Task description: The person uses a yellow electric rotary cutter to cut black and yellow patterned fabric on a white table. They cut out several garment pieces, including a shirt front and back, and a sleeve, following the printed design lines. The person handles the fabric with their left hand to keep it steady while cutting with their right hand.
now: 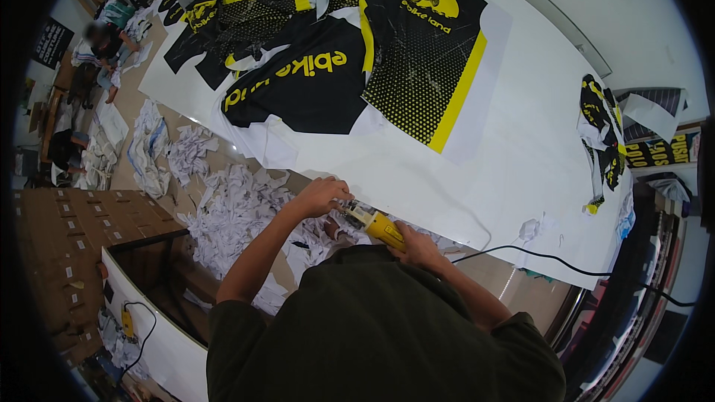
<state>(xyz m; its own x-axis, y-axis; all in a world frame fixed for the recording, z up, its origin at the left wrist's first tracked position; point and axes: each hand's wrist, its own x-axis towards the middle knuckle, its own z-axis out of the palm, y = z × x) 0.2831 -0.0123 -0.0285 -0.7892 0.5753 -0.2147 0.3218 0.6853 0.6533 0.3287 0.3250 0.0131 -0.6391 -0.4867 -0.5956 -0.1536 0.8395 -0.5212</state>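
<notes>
A yellow power tool (385,230) is held up at the near edge of a white table (514,149), in front of the person's dark shirt (372,320). Its body is a stubby yellow cylinder, and its front end is a paler, metallic-looking head (359,213) that points up and to the left. That end is small and partly covered here, so its exact shape is hard to make out.

The tool lies slantwise between the two hands. The right hand (418,246) is wrapped around the rear of the yellow body, gripping it. The left hand (322,197) is at the opposite end, its fingers bent beside the metallic head; whether they pinch it or only touch it, I cannot tell. A black cord (551,254) runs from near the right hand across the table's right part. Black-and-yellow fabric panels (428,52) lie on the table, beyond the tool and both hands.
</notes>
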